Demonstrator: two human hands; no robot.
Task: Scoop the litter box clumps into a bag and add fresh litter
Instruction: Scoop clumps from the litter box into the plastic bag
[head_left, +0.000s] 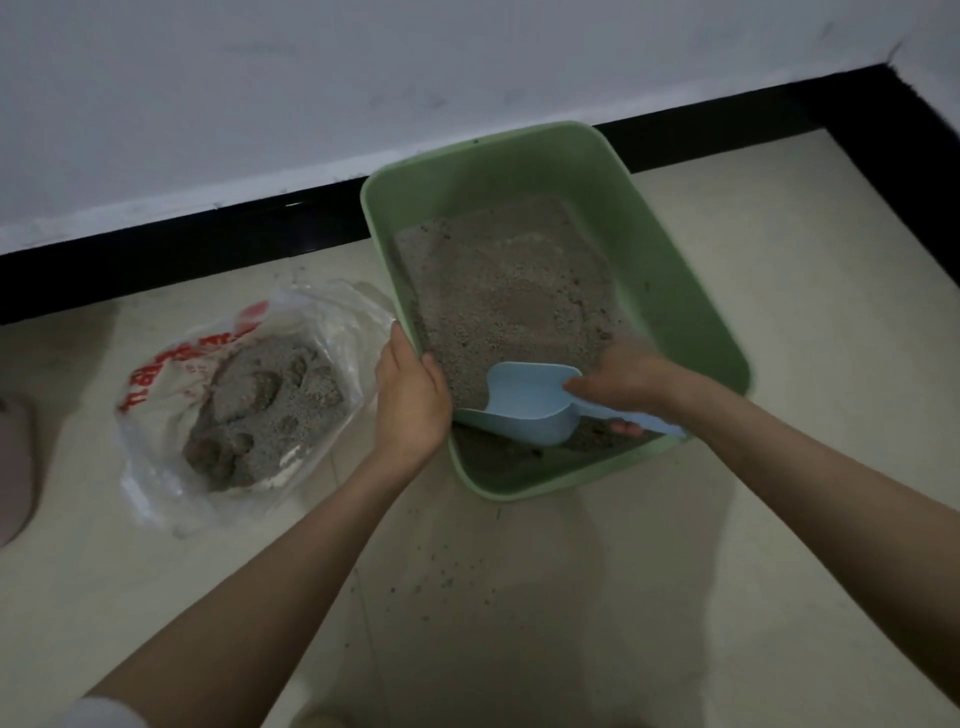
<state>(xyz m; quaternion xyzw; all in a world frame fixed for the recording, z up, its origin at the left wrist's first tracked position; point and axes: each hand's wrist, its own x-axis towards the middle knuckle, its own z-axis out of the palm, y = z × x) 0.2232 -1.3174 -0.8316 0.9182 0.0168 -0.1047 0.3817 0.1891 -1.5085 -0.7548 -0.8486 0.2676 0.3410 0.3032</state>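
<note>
A green litter box (670, 291) sits on the tiled floor against the wall, with grey-brown litter (504, 291) spread across its bottom. My left hand (410, 400) grips the box's left rim near the front corner. My right hand (623, 379) holds a light blue scoop (524, 402) by its handle, the scoop's mouth resting low in the litter at the front of the box. To the left lies a clear plastic bag with red print (156, 379), open, holding a heap of grey litter clumps (260, 410).
Loose litter grains (441, 577) are scattered on the beige floor in front of the box. A black skirting board (208, 239) runs along the white wall. A pinkish object (15, 467) shows at the left edge.
</note>
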